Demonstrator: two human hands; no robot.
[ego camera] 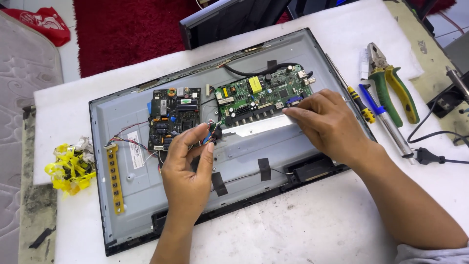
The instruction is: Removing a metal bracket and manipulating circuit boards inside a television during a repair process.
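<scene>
A flat television lies face down with its grey metal back panel (132,110) exposed on a white table. My left hand (188,164) pinches a small black connector with coloured wires (214,133) between the two circuit boards. A dark power board (174,117) sits left of it. My right hand (327,122) rests fingers-down on the lower right edge of the green main board (259,95), beside a silver shield strip (259,125).
Green-handled pliers (393,83), a yellow-and-black screwdriver (359,103) and a blue-and-silver tool (386,120) lie at the right. A black plug and cable (430,156) lie near them. Yellow tape scraps (68,168) sit at the left. A yellow button strip (114,178) lies on the panel.
</scene>
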